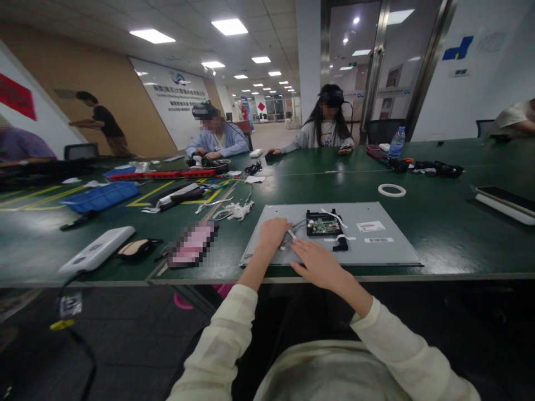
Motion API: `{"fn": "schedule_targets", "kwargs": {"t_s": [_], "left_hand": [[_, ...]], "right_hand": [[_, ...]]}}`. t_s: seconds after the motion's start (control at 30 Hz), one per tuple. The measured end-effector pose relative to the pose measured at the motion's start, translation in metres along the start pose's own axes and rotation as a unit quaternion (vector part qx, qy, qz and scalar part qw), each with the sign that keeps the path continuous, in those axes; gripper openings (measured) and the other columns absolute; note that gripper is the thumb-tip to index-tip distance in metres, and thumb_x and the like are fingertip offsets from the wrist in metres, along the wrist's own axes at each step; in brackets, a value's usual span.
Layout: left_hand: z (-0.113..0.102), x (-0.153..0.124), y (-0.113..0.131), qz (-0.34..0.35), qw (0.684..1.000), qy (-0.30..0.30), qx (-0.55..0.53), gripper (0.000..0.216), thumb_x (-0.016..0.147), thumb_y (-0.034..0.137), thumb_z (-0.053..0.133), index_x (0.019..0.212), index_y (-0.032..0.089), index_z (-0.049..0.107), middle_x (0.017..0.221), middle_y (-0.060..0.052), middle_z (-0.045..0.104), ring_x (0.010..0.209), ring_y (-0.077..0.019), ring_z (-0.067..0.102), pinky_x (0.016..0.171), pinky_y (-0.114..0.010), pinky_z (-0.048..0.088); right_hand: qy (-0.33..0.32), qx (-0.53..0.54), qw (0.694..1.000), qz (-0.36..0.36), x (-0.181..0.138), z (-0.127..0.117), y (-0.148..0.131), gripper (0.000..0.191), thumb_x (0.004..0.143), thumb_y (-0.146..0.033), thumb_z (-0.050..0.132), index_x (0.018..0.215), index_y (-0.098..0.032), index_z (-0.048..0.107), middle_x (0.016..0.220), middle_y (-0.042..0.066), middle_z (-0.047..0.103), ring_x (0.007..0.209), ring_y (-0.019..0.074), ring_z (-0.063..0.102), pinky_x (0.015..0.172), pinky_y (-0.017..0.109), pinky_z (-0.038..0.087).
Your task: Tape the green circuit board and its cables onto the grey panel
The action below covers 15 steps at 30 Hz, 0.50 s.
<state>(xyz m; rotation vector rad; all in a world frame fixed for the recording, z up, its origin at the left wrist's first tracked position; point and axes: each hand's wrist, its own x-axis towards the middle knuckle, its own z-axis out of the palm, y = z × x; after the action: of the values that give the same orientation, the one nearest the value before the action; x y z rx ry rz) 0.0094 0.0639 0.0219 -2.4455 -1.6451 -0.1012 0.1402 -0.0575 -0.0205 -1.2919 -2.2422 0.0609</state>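
Across a long dark-green desk [438, 223] in a bright open office with ceiling lights and a glass door, several other people sat at work on the far side. On the left lay a blue plastic tray [102, 196], its contents too small to make out, with a white device [97, 249] nearer the edge; a roll of white tape [392, 190] and a water bottle [397, 142] stood farther right. Directly before the person lay a flat grey metal panel [376, 253], carrying a small green circuit board [322, 224] with white cables [338, 218]. The left hand [273, 233] rested curled on the panel, left of the board, fingertips pinching a thin white strip [291, 234]. The right hand [320, 264] lay loosely open, fingers pointing left, just beside that strip, holding nothing visible.
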Motion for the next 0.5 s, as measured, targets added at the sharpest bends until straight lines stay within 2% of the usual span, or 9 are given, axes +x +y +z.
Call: {"fn": "schedule_targets", "kwargs": {"t_s": [0.17,0.37,0.5], "left_hand": [[0.002,0.004,-0.001,-0.012,1.000,0.007,0.010,0.045,0.091,0.048,0.042,0.094,0.013,0.071,0.092,-0.018,0.069,0.092,-0.0263,0.065,0.074,-0.030,0.045],[0.004,0.008,-0.008,-0.046,0.998,0.027,0.018,0.055,0.086,0.060,0.043,0.091,0.012,0.070,0.092,-0.018,0.069,0.090,-0.0275,0.065,0.073,-0.030,0.044],[0.008,0.009,-0.010,-0.065,0.998,0.020,0.007,0.057,0.085,0.062,0.042,0.091,0.012,0.069,0.094,-0.019,0.068,0.090,-0.0281,0.064,0.073,-0.031,0.044]], "right_hand": [[-0.003,0.012,1.000,0.000,0.001,-0.001,0.000,0.050,0.091,-0.037,0.044,0.133,-0.010,0.049,0.139,0.016,0.046,0.131,0.0237,0.039,0.109,0.042,0.031],[-0.003,0.012,1.000,0.004,0.000,0.000,0.001,0.051,0.091,-0.037,0.044,0.134,-0.009,0.048,0.138,0.016,0.046,0.131,0.0240,0.040,0.109,0.042,0.031],[-0.003,0.015,1.000,0.006,-0.001,-0.002,-0.001,0.049,0.091,-0.036,0.045,0.132,-0.010,0.049,0.138,0.017,0.047,0.130,0.0242,0.041,0.108,0.043,0.032]]}}
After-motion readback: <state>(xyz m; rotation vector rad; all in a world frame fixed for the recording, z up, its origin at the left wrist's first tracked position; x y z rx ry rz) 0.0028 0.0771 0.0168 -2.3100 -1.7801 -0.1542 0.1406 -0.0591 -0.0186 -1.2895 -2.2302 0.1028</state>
